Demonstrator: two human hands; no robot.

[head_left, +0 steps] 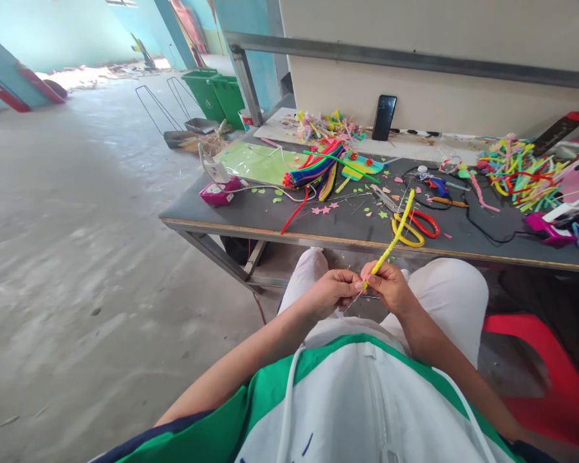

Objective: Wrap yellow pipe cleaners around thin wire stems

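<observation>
Above my lap, my right hand (390,288) is closed around the lower part of a yellow pipe cleaner (396,236), which slants up and to the right. It looks wound around a thin wire, whose bare end shows below the fingers. My left hand (338,290) pinches the lower end, its fingertips touching those of my right hand. Just beyond the pipe cleaner's upper half, scissors with red and yellow handles (429,222) lie on the table. A bundle of colourful pipe cleaners (313,170) rests farther back to the left.
The grey table (251,218) carries a purple power strip (220,191), pink paper stars (325,209), a blue glue gun (438,186) with a cord, and a pile of pipe cleaner pieces (516,168). A phone (384,118) leans upright behind. A red stool (550,373) stands at right.
</observation>
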